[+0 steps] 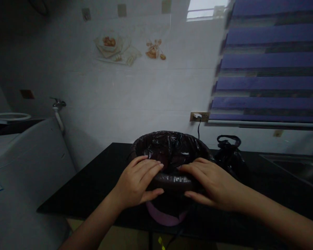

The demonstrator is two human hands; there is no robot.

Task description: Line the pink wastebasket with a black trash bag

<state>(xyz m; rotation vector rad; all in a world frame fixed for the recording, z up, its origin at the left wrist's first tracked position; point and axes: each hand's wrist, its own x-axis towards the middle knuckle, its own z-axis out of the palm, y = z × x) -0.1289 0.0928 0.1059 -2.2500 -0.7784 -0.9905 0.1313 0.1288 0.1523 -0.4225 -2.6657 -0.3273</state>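
Note:
A round bin stands on the black counter, lined with a dark plastic bag (172,178) that is folded over its rim. Below the bag a strip of the bin's pink-purple wall (165,216) shows. My left hand (141,178) grips the bagged rim at the near left, thumb outside and fingers over the top. On the near right side, my right hand (208,180) holds the same rim in the same way. The bag sags inside the bin in shiny creases.
A tied black bag (230,156) sits behind my right hand on the counter (94,180). At the right is a metal sink (297,170). A washing machine (28,173) stands left. A charger (197,115) with a cable is plugged in behind the bin.

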